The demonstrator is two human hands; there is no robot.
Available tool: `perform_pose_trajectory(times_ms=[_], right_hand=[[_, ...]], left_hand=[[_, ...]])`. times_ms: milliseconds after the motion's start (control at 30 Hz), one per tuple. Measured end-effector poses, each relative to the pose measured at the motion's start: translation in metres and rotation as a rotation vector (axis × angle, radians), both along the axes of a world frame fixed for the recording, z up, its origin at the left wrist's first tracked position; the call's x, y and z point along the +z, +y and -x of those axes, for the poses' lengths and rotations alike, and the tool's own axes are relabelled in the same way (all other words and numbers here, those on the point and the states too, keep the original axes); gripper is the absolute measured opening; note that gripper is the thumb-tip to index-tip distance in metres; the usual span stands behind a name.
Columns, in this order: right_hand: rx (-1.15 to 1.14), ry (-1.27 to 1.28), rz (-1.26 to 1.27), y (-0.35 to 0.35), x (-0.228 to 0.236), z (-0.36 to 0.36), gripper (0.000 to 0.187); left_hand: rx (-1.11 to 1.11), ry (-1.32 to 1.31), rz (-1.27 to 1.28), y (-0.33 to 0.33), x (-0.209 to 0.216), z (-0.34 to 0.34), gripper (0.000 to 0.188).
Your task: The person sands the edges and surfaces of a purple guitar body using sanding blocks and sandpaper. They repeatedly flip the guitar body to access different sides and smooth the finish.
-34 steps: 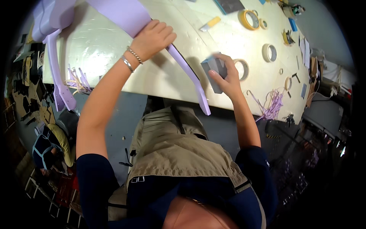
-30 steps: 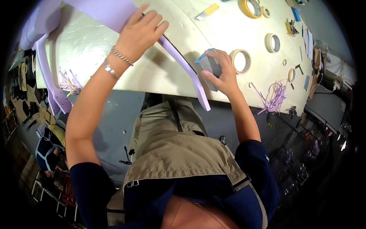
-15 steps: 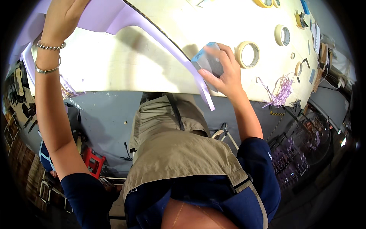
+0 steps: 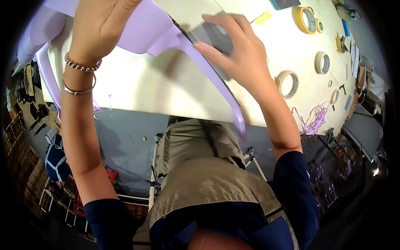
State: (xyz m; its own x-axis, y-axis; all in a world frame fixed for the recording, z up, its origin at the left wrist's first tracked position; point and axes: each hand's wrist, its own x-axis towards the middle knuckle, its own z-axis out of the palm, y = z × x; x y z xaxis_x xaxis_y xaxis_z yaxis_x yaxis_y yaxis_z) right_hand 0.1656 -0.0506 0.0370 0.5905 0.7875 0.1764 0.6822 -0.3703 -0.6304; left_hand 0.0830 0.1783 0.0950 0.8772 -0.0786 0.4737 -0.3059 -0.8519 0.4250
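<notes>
Right hand [image 4: 243, 52] is clasping a block [image 4: 211, 36] at a purple part [image 4: 146, 31] lying over the table [image 4: 133, 91]; whether left hand [image 4: 100, 29] is gripping cannot be told. Keeping the block flat should help.

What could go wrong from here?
The slender end of the smooth, curved lavender piece reaches past the cream tabletop, so a bump might jolt it. The person's right grip holds a grey rectangular block; the thumb is close to the piece's dark edge and could get scraped. Tangled lavender strips lie near the tabletop's edge and may slide off.
</notes>
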Motion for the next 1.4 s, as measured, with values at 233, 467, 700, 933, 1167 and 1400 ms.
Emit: perform_pose_trajectory(times_ms=[233,467,700,933,1167,1400], right_hand=[[-0.01,-0.055,-0.001,0.021,0.001,-0.006,0.046],[0.016,-0.072,-0.016,0.018,0.0,-0.009,0.048],[0.05,-0.102,-0.03,0.018,0.003,-0.009,0.047],[0.059,0.204,0.275,-0.078,0.012,0.023,0.053],[-0.288,0.109,0.293,-0.134,0.014,-0.057,0.049],[-0.401,-0.401,0.704,-0.051,-0.024,-0.093,0.048]], left_hand=[[0.015,-0.016,0.014,-0.007,0.001,-0.003,0.042],[0.037,-0.044,-0.016,-0.009,0.002,-0.002,0.041],[0.096,-0.023,-0.07,0.014,-0.045,-0.008,0.042],[0.066,0.045,0.055,0.0,0.0,0.009,0.042],[0.15,0.085,-0.05,-0.01,0.008,0.01,0.028],[0.576,-0.417,0.421,-0.082,-0.056,0.072,0.02]])
